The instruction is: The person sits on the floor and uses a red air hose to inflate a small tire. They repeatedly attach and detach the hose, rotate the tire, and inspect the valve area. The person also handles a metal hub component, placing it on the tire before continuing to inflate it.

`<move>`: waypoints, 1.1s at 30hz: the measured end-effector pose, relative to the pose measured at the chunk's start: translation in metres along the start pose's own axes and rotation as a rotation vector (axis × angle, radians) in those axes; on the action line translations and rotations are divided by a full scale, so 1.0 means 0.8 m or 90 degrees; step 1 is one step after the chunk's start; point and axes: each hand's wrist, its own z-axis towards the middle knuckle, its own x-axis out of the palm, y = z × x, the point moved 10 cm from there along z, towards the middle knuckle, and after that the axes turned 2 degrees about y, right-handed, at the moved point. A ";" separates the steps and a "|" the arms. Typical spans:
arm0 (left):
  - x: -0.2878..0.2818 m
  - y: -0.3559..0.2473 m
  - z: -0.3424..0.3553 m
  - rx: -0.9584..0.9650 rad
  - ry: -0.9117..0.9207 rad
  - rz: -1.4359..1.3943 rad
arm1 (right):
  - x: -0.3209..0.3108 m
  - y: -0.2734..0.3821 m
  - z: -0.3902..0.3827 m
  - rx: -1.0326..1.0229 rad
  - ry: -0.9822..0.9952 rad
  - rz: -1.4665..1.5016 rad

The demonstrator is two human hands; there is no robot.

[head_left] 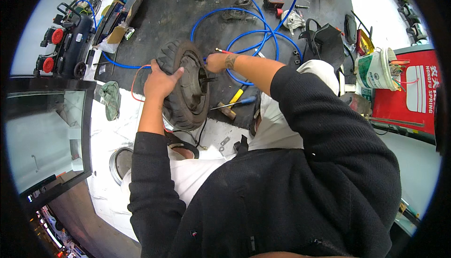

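Observation:
A small black tyre with its wheel hub (188, 89) stands tilted in front of me, with a short shaft jutting from the hub's right side. My left hand (159, 82) is closed on the tyre's left tread, thumb pointing toward the sidewall. My right hand (218, 63) is closed beside the tyre's upper right; what its fingers hold is hidden. A red-ended hose fitting (224, 51) shows just above that hand. A thin orange hose (134, 84) runs behind my left hand. Blue-handled screwdriver (244, 100), yellow-handled tool (237, 96) and hammer (227, 111) lie right of the tyre.
Coiled blue hose (277, 46), power tool (272, 2) and metal part (292, 21) lie on the dark mat (145, 18). A compressor (75, 42) and cloth (109, 100) are left; black bag (324, 39), bucket (373, 70) and red box (404, 107) are right.

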 end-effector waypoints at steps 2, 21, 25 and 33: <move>0.000 -0.001 0.000 0.017 0.029 0.003 | 0.025 0.016 -0.013 -0.034 0.046 -0.105; 0.031 0.281 0.083 -0.206 -0.148 -0.249 | -0.225 0.078 -0.325 0.010 -0.394 0.016; 0.115 0.409 0.078 -0.267 -0.052 -0.548 | -0.223 0.043 -0.347 0.046 -0.337 0.094; 0.183 0.471 0.013 -0.312 -0.082 -0.532 | -0.222 0.018 -0.332 0.061 -0.234 0.022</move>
